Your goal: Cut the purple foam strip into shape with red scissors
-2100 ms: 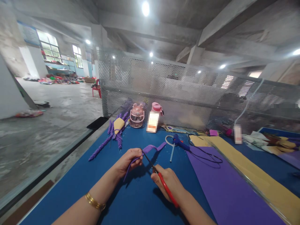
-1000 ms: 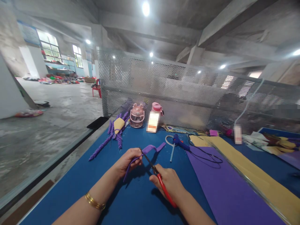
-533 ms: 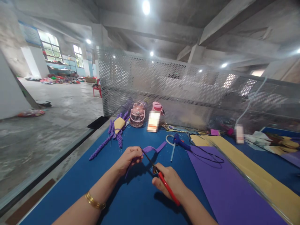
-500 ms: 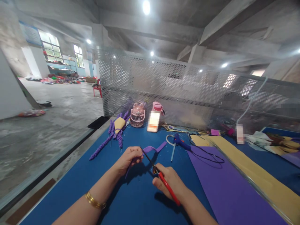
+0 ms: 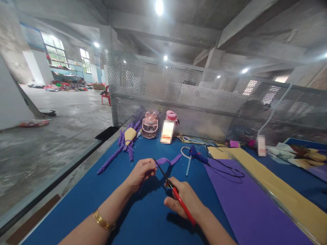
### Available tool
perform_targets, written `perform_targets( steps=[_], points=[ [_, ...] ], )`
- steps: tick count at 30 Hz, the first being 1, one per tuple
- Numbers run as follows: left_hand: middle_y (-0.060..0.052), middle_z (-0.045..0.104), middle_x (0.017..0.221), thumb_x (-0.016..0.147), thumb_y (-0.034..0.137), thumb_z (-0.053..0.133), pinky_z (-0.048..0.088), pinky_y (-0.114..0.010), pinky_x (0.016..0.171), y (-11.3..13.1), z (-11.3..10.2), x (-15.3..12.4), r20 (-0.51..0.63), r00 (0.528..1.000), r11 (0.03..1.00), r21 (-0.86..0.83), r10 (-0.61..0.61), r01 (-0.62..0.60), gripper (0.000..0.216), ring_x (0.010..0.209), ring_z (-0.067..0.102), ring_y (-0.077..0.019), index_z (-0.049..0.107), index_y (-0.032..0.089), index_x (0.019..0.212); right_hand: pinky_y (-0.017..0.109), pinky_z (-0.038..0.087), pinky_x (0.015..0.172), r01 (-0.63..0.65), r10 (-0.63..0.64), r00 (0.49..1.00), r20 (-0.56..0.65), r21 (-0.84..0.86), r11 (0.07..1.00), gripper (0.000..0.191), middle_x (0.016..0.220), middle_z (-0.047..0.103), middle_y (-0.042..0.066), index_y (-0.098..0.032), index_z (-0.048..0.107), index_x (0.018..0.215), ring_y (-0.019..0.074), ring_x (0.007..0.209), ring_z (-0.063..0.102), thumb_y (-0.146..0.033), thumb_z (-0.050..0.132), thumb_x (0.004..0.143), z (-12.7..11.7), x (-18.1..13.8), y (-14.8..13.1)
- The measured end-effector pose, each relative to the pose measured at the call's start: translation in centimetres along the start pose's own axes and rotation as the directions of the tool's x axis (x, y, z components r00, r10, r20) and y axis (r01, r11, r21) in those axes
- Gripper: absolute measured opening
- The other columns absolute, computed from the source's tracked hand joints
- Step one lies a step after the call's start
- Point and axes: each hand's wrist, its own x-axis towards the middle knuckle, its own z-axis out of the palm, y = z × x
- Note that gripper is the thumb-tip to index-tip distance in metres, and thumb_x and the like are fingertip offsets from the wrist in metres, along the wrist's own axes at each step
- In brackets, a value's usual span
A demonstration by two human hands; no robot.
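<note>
My left hand pinches one end of a narrow purple strip, with its free end curving away to the right above the blue table. In my right hand is a pair of scissors with red handles and dark blades. The blades point up and left, their tips touching or very close to the strip at my left fingertips. Whether the blades cut or only press on the strip, I cannot tell. Beyond the strip lies a blue glue gun with a clear glue stick.
A purple sheet and a tan sheet cover the right side. Purple lavender-like stems lie at the left. A pink jar and a pink bottle stand before the perforated metal screen. A black cable trails from the glue gun.
The scissors have shifted very slightly, and my right thumb has moved a little to the left. My left hand stays almost where it was, on the strip.
</note>
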Motion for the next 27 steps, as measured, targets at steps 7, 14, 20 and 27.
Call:
perform_targets(
  steps=[7, 14, 20, 27],
  points=[
    [0.004, 0.050, 0.044, 0.068, 0.028, 0.063, 0.018, -0.014, 0.037, -1.1, 0.0, 0.3, 0.040, 0.999, 0.977, -0.211, -0.005, 0.013, 0.020, 0.034, 0.028, -0.0009, 0.053, 0.013, 0.059, 0.022, 0.022, 0.049, -0.027, 0.014, 0.996, -0.087, -0.149, 0.989, 0.043, 0.057, 0.039, -0.006, -0.019, 0.049, 0.088, 0.0105, 0.049, 0.029, -0.060, 0.055, 0.076, 0.0, 0.0, -0.3],
    [0.008, 0.047, 0.044, 0.070, 0.030, 0.064, 0.040, -0.018, 0.051, -0.6, -1.3, 0.9, -0.077, 0.997, 0.927, -0.370, 0.028, -0.055, 0.021, 0.035, 0.030, -0.0012, 0.054, 0.015, 0.061, 0.020, 0.023, 0.046, -0.055, 0.055, 0.998, 0.003, 0.072, 0.996, 0.038, 0.051, 0.035, -0.008, -0.018, 0.050, 0.085, 0.0090, 0.046, 0.028, -0.056, 0.051, 0.080, 0.0, 0.1, 0.1],
    [0.004, 0.053, 0.052, 0.073, 0.034, 0.062, 0.022, -0.017, 0.040, -0.1, -1.1, 0.7, -0.112, 0.987, 0.993, -0.017, 0.117, -0.120, 0.023, 0.041, 0.034, -0.0039, 0.057, 0.014, 0.065, 0.020, 0.026, 0.047, -0.038, 0.040, 0.999, -0.008, 0.168, 0.985, 0.045, 0.052, 0.038, -0.007, -0.016, 0.053, 0.089, 0.0090, 0.047, 0.033, -0.060, 0.048, 0.081, 0.0, 0.2, 0.5],
    [0.003, 0.052, 0.054, 0.075, 0.037, 0.061, 0.023, -0.019, 0.044, -0.2, -1.4, 0.8, -0.106, 0.970, 0.972, 0.108, 0.220, -0.208, 0.025, 0.044, 0.036, -0.0050, 0.060, 0.013, 0.067, 0.020, 0.026, 0.047, -0.044, 0.039, 0.999, 0.029, 0.193, 0.980, 0.049, 0.053, 0.037, -0.007, -0.015, 0.052, 0.088, 0.0088, 0.046, 0.033, -0.063, 0.045, 0.081, -0.2, 0.3, 0.6]
  ],
)
